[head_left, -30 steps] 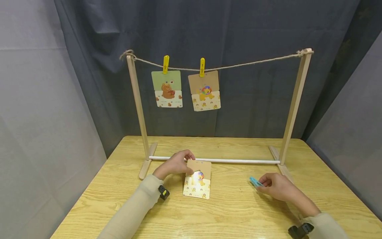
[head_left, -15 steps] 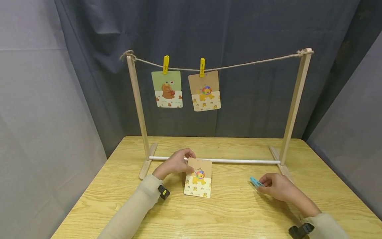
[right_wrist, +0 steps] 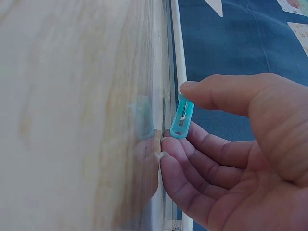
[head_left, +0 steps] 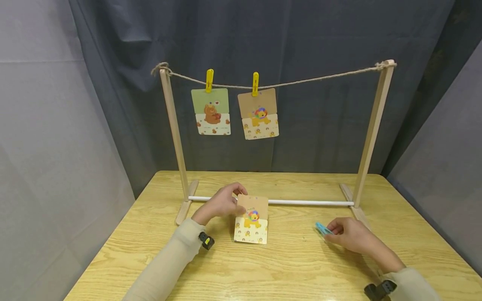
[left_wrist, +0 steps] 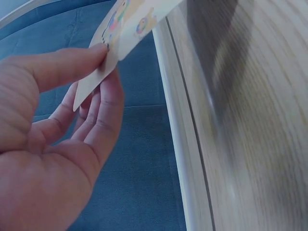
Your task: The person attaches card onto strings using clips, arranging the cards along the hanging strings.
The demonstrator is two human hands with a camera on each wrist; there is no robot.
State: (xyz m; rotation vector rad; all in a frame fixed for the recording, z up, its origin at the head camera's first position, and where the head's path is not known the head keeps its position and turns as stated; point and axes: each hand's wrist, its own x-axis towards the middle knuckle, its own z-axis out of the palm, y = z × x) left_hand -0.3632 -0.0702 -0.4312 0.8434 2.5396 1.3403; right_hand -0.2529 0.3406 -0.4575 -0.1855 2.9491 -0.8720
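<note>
My left hand [head_left: 224, 202] pinches the left edge of a tan and cream card [head_left: 251, 228] printed with a lion. In the left wrist view the thumb lies on the card's [left_wrist: 132, 24] printed face and the fingers are behind it. To the right, my right hand [head_left: 350, 235] holds a light blue clothespin [head_left: 323, 229] low over the table; the right wrist view shows the clothespin [right_wrist: 183, 118] between thumb and fingers. A bear card [head_left: 211, 113] and another lion card [head_left: 259, 115] hang from a string [head_left: 312, 80], each by a yellow clothespin [head_left: 255, 84].
The string is tied between two wooden posts, the left post [head_left: 174, 138] and the right post [head_left: 374, 133]. A white rod [head_left: 305, 202] joins their feet low across the wooden table [head_left: 293, 267]. A dark curtain [head_left: 320, 138] hangs behind the table.
My left hand has raised the lion card slightly and tipped it more upright; the bright glare on it is gone. My right hand and the blue clothespin have stayed in place.
</note>
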